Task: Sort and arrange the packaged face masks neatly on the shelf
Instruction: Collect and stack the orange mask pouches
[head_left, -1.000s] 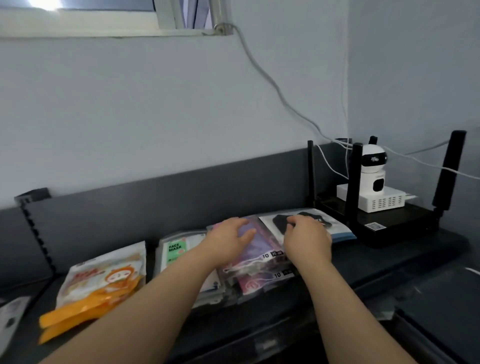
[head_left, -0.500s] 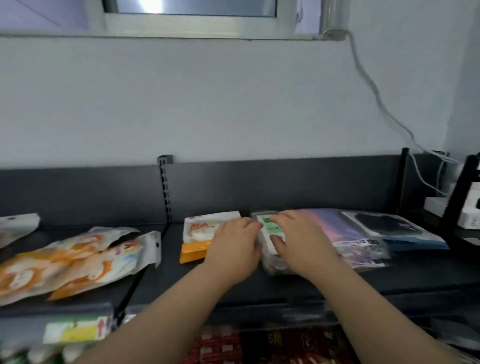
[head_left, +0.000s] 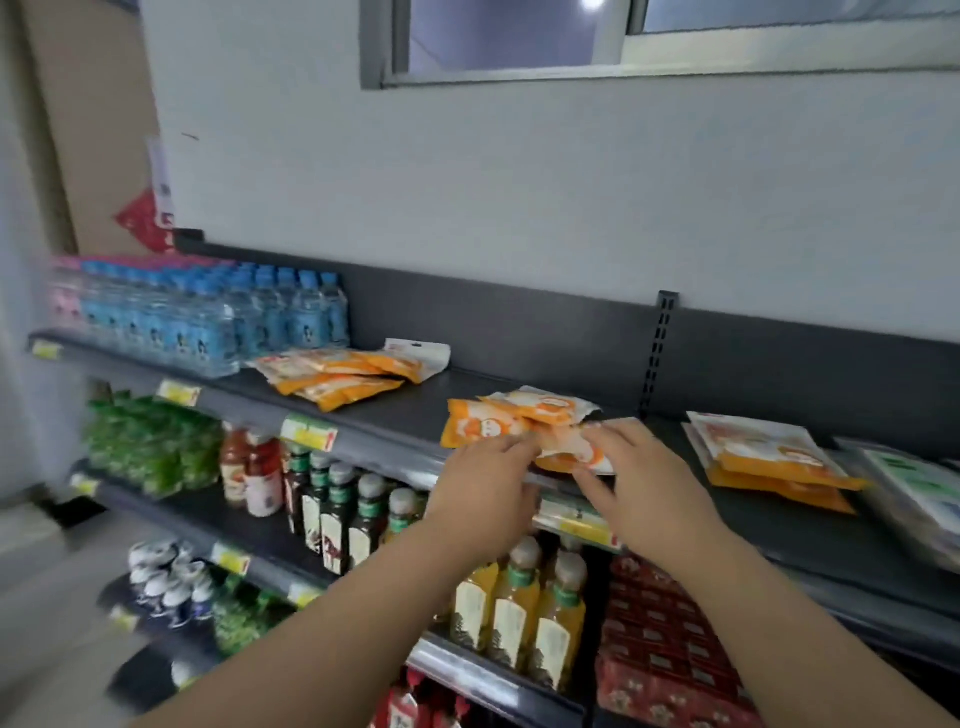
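Reaching over the front edge of the top shelf, both hands meet at a loose pile of orange-and-white mask packets lying near that edge, about midway along the dark shelf. The left hand lies with its fingers stretched forward and only slightly curled, their tips touching the near side of the pile; whether they pinch a packet or merely press on it cannot be told. The right hand comes in from the other side with its fingers spread and bent over the right end of the same pile, resting on the wrapping without a clear closed grip. A second heap of orange mask packets lies further left and nearer the back panel, well apart from the hands, just beside a block of blue-capped water bottles that fills the left end of the shelf. To the right of the hands a neater stack of orange-and-white packets sits flat, and beyond it, at the right edge of the view, lies a pile of clear packets with green printing, blurred. Below the top shelf, lower shelves carry dark glass bottles, yellow juice bottles and red cartons.
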